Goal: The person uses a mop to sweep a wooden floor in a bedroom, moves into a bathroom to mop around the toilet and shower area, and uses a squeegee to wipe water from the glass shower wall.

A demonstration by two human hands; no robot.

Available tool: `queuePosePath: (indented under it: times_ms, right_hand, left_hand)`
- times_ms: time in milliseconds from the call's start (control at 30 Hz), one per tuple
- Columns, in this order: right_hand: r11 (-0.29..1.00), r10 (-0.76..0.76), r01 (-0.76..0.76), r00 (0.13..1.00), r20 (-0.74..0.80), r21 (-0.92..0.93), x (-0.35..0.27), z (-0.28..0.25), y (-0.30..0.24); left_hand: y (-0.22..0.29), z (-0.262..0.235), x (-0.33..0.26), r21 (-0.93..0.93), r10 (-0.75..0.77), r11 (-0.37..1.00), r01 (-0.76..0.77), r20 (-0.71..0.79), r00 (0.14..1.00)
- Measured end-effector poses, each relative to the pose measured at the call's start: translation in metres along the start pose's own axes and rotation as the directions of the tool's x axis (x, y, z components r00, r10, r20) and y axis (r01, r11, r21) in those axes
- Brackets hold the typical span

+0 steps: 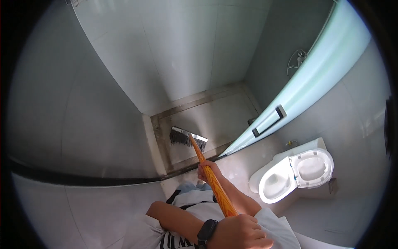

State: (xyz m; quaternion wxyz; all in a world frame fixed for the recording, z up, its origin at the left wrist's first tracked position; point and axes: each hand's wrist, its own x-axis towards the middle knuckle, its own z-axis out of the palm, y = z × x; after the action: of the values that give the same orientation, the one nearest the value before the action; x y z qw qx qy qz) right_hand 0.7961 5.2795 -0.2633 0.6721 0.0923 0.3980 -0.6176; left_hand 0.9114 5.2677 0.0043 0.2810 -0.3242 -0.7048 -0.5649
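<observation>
Both hands clench the orange wooden broom handle (212, 182): the left hand (240, 232) low, the right hand (206, 170) higher. Its dark bristle head (187, 139) apparently touches the shower floor (215, 116).

Left hand (240, 232) low at the bottom edge, fingers curled shut in a fist, a dark watch on the wrist, forearm bent across the body; right hand (206, 171) extended forward and higher, fingers wrapped closed, forearm stretched out from the torso.

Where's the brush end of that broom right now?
In the head view, the broom head rests on the shower floor, left of centre, beside the glass door.
</observation>
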Motion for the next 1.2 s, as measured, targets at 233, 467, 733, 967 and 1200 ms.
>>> queuePosePath:
  times_ms: [233,467,733,967,1200]
  right_hand:
    - [0.977,-0.12,0.141,0.984,-0.13,0.163,0.015,0.013,-0.085]
    - [0.915,-0.256,0.306,0.944,-0.211,0.261,0.032,0.001,-0.185]
    - [0.818,-0.249,0.444,0.846,-0.471,0.365,0.124,-0.006,-0.264]
    - [0.992,-0.005,0.075,0.832,-0.555,0.103,0.227,-0.057,-0.289]
    - [0.635,-0.676,0.19,0.606,-0.419,-0.749,0.167,-0.299,-0.48]
  left_hand:
    - [-0.058,-0.054,0.053,-0.069,0.087,0.994,-0.089,-0.031,0.996]
    - [-0.109,-0.1,0.122,-0.222,0.098,0.972,-0.076,0.091,0.991]
    - [-0.205,-0.213,0.122,-0.164,-0.204,0.933,0.32,0.491,0.847]
    - [-0.319,-0.275,0.062,-0.075,-0.433,0.864,0.498,0.397,0.81]
    - [-0.411,-0.301,0.122,-0.045,-0.328,0.939,0.341,0.181,0.927]
